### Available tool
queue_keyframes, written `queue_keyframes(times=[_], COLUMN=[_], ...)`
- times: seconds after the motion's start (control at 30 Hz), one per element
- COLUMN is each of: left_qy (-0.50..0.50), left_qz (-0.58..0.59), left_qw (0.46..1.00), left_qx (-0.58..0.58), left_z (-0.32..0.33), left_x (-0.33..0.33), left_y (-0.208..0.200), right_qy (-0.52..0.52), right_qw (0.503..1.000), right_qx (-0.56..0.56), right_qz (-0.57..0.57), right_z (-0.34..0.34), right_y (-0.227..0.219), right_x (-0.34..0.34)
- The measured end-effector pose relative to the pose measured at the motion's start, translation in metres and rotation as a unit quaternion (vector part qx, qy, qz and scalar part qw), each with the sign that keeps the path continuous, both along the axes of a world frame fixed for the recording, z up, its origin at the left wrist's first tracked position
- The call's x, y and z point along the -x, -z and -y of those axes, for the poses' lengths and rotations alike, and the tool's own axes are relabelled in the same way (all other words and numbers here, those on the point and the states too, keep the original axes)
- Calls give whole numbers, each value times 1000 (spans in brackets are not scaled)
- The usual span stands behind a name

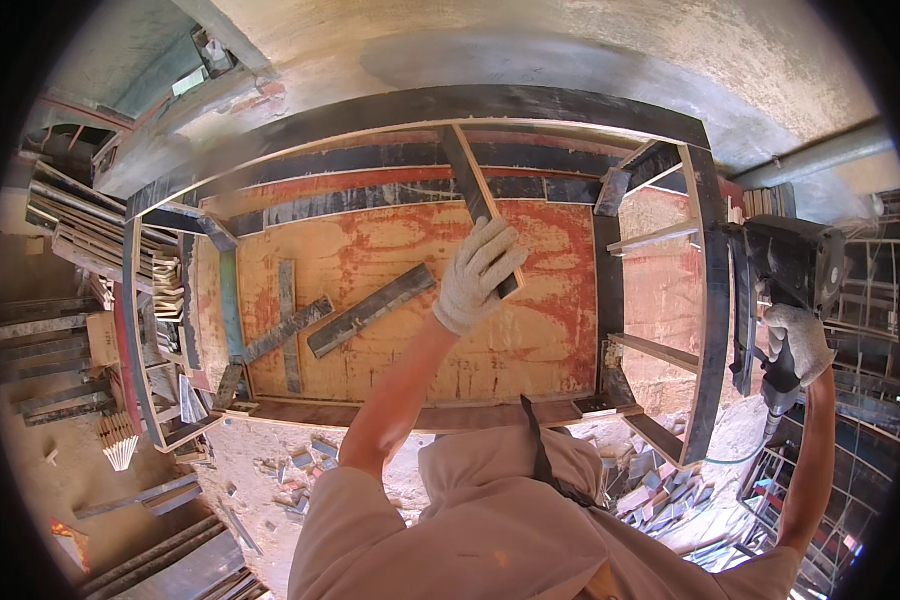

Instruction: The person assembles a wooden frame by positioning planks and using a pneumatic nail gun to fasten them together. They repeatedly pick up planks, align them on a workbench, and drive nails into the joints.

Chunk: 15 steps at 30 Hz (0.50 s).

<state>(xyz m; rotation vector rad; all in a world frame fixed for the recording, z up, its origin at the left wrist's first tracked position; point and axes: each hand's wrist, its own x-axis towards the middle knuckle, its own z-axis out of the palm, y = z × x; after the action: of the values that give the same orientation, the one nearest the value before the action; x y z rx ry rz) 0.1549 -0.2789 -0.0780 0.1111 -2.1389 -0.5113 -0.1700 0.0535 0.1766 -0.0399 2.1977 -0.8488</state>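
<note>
My left hand (482, 272), in a pale knit work glove, is wrapped round the near end of a dark-faced wooden strip (467, 178). The strip's far end reaches the back rail of a large black-faced wooden frame (713, 300). At the far right, my gloved right hand (798, 345) grips the handle of a black nail gun (805, 262), with a hose fitting at its lower end. The nail gun's head is beside the frame's right side; I cannot tell whether they touch. Inside the frame lies an orange, red-stained board (550, 330).
Several loose dark strips (372, 310) lie on the board's left part. Stacked boards (90, 225) stand at the left. Wood offcuts (660, 500) litter the ground near me. A concrete wall (610, 50) rises behind the frame, and metal racking (870, 330) is at the right.
</note>
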Motion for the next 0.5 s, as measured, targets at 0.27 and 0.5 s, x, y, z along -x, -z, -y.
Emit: queue_keyframes(times=[0.27,0.5], left_qy=[-27,-137], left_qz=[-29,-55], left_qw=[998,963], left_qx=[-44,-225], left_z=[3,72], left_x=[-46,-70], left_y=[-7,-2], right_qy=[-7,45], right_qw=[1000,997], right_qx=[16,12], right_qz=[1,-57], right_z=[12,13], right_y=[-7,7], right_x=[-10,-3])
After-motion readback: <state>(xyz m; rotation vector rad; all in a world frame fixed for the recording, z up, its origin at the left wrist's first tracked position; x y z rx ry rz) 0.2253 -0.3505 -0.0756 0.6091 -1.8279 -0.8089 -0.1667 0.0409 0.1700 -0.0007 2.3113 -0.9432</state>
